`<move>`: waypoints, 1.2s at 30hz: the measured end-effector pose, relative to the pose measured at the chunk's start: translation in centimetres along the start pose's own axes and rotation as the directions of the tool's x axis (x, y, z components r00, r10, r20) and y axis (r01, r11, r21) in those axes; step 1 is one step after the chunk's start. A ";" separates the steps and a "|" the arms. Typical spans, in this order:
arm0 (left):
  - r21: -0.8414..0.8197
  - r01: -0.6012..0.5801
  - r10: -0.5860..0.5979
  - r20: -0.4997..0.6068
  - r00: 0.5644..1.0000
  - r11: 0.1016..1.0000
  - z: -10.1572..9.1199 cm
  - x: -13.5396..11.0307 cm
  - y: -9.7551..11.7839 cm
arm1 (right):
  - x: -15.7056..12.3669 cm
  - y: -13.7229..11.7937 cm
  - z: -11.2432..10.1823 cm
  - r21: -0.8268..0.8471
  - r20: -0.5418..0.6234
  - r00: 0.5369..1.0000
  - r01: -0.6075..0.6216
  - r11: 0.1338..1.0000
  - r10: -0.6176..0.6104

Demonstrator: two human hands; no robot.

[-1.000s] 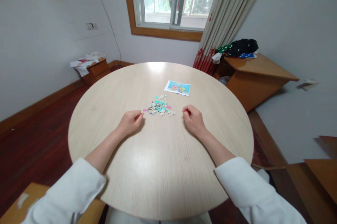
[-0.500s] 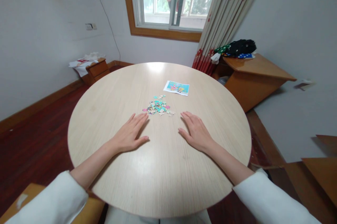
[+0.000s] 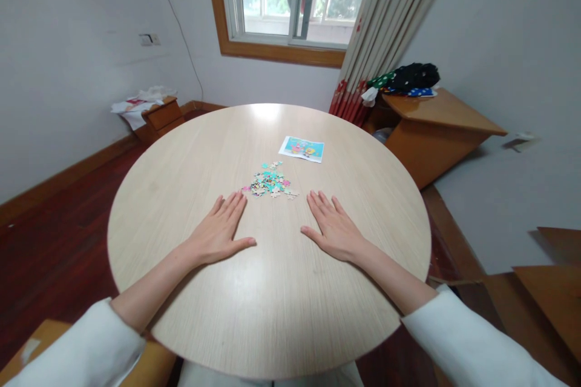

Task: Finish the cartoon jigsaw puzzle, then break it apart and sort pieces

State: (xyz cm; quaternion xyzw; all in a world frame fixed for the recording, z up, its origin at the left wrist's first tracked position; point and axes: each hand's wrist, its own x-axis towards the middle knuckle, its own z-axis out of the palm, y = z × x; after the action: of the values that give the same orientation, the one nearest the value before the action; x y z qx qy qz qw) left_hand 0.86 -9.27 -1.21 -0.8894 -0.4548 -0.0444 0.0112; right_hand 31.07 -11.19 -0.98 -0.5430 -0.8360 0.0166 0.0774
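A small heap of jigsaw puzzle pieces point(image 3: 271, 183) lies near the middle of the round wooden table point(image 3: 272, 314), in turquoise, pink and pale colours. My left hand point(image 3: 221, 231) rests palm down just below and left of the heap, its thumb spread out and nothing held. To the right of the pieces, my right hand point(image 3: 333, 226) also lies flat with its fingers apart and holds nothing. Behind the heap is a printed picture sheet point(image 3: 303, 149) with cartoon figures on a blue background.
A wooden desk point(image 3: 447, 117) with a pile of clothes point(image 3: 411, 79) stands past the table's right side. At the far left is a small wooden cabinet point(image 3: 163, 114) with papers and plastic on it. Beyond the table hangs a curtain point(image 3: 372, 42) beside a window.
Both hands have flattened more onto the table, with the fingers straighter and the thumbs further out. The view has shifted slightly. The puzzle pieces and picture sheet keep their places on the table.
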 end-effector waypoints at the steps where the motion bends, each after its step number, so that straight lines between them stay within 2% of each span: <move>1: 0.005 0.000 0.000 0.005 1.000 1.000 0.0 0.0 0.0 | 0.0 0.0 0.0 0.000 0.010 1.000 -0.001 1.000 0.001; 12: 0.024 -0.004 0.004 0.018 1.000 1.000 -0.2 0.1 0.3 | 0.2 -0.3 -0.4 -0.037 0.081 0.996 -0.022 0.999 0.025; 19: 0.032 0.009 -0.010 0.037 0.999 0.999 -0.5 0.1 0.5 | 0.1 -0.1 0.0 -0.071 0.053 0.999 -0.004 0.997 0.008; 25: 0.033 -0.001 0.000 0.022 1.000 0.999 -0.2 0.1 0.3 | 0.2 -0.1 -0.1 -0.072 0.081 0.997 -0.013 0.997 0.018; 31: 0.030 -0.007 0.006 0.025 1.000 1.000 -0.3 0.1 0.3 | 0.1 0.1 0.3 -0.086 0.039 0.999 0.005 0.996 -0.002; 36: 0.034 -0.014 0.014 0.006 1.000 0.999 -0.1 0.1 0.2 | 0.2 -0.1 0.0 -0.078 0.068 0.998 -0.010 0.997 0.015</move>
State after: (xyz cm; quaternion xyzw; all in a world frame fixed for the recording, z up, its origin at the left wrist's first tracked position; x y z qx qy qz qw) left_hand 1.07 -9.29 -1.07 -0.8924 -0.4493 -0.0340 0.0251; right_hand 30.89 -11.06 -0.95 -0.5500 -0.8347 0.0030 0.0274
